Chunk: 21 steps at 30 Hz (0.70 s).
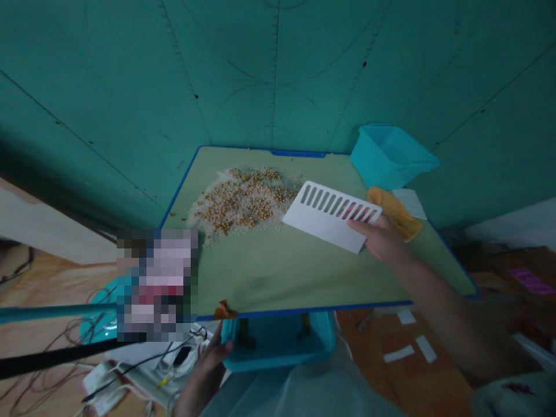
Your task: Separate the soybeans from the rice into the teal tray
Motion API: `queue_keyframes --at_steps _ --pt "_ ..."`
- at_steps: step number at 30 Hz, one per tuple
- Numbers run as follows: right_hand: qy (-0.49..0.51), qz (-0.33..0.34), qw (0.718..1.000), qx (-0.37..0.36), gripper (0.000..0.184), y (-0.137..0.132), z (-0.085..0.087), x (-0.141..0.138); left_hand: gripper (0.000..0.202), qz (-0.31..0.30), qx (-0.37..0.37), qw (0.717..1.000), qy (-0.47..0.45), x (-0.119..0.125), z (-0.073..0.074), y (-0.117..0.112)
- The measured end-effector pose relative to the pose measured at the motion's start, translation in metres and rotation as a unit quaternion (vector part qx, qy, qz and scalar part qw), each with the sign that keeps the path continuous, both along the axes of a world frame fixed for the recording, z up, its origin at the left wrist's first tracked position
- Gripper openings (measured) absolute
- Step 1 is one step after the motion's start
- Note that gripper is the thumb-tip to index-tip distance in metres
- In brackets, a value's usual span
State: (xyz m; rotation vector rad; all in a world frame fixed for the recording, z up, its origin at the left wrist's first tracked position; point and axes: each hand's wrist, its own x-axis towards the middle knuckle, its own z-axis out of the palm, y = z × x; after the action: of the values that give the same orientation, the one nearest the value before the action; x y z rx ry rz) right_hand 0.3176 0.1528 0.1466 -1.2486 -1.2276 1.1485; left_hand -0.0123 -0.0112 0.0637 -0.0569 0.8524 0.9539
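Right hand pinches white slotted scraper at its right edge, scraper rests on green tray just right of grain pile, left hand grips teal container under tray's near edge

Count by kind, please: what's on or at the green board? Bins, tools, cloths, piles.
Teal bins: 2 (far bin at the board's right corner, near bin under its near edge, gripped by the left hand)
White slotted scraper: 1, held in the right hand
Orange cloth: 1
Seed pile: 1
Total: 5
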Motion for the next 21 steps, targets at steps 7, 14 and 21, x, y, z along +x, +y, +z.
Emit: queue_keyframes --at_steps 7,14,21 --pt "0.009 -0.013 0.999 -0.027 0.024 0.014 0.018 0.015 0.067 0.014 0.007 0.999 0.032 -0.001 -0.003 0.004" --pt "0.061 -0.026 0.998 0.012 0.032 0.007 0.037 0.031 0.045 0.008 0.032 0.993 0.111 0.001 -0.018 0.007" --pt "-0.120 0.032 0.992 -0.010 0.016 -0.029 0.022 0.031 0.039 0.013 -0.013 0.990 0.137 -0.009 -0.055 0.009"
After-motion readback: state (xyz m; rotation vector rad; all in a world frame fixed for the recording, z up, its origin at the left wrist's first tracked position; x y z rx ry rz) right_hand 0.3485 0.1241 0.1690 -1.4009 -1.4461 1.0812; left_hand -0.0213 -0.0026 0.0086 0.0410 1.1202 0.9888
